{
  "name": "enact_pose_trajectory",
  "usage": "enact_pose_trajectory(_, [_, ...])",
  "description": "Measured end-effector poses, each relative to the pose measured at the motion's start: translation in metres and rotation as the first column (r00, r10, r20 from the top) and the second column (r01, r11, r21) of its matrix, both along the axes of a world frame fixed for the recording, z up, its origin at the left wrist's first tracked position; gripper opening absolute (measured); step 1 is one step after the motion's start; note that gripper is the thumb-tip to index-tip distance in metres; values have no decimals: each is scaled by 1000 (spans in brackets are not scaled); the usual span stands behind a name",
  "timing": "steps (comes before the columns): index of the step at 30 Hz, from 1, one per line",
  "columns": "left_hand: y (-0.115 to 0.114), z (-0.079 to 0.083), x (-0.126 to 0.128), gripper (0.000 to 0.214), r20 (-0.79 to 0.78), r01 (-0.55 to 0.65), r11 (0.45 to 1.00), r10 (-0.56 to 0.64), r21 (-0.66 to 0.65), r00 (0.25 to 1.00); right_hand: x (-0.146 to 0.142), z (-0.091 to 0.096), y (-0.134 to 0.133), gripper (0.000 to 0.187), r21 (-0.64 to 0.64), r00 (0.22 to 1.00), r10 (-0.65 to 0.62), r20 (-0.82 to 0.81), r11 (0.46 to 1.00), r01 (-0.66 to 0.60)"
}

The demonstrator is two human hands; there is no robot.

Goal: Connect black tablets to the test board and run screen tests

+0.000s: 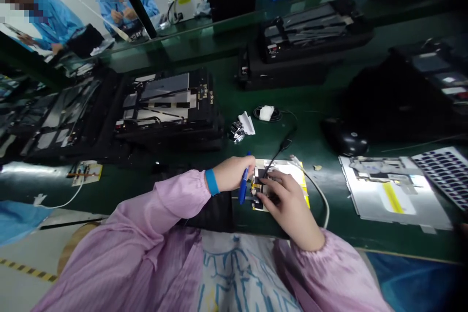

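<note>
My left hand point(234, 174) is closed around a blue pen point(243, 186), which stands tilted just left of a small electronic assembly. That assembly lies flat in front of me and has a dark middle, white areas and a yellow edge point(304, 180). Over it, my right hand point(287, 197) bends its fingers, with thumb and index fingertips close together at a small gold-coloured part point(256, 188) on the left side. A black cable point(276, 153) runs down to the assembly between my hands. The right palm hides part of the assembly.
Stacks of black trays with device parts point(168, 107) stand behind my hands. A black mouse point(345, 137), a coiled cable point(266, 113) and a white cable point(321, 192) lie nearby. At right is a metal panel point(373, 204). Co-workers in blue sit across the bench.
</note>
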State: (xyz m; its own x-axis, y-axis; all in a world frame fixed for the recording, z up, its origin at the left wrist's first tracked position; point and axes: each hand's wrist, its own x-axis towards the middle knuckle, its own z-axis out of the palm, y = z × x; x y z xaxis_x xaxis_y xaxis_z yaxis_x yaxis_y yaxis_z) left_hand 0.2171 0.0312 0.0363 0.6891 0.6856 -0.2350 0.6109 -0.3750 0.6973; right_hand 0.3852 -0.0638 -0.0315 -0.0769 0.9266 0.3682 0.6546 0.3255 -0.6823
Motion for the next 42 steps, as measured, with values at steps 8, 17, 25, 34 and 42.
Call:
enact_pose_trajectory(8, [-9,-10,12,13,-185,40,971,4,236,983,-2,1,-3,25,-31,996,-19,85,999,21])
enact_pose_trajectory(17, [-12,-9,13,7,-273,95,961,-21,261,962,0,4,-5,51,-55,981,52,185,998,-42])
enact_pose_trajectory(25, [-15,-11,14,4,-303,117,949,-25,291,953,0,2,-5,49,-49,975,50,217,998,-41])
enact_pose_trajectory(34, [-18,-8,16,9,-279,85,964,-12,252,960,-1,2,-6,46,-46,973,58,222,998,-49])
enact_pose_trajectory(42, [-18,-9,16,10,-229,66,968,-10,240,973,-1,3,-6,48,-43,963,102,249,995,-94])
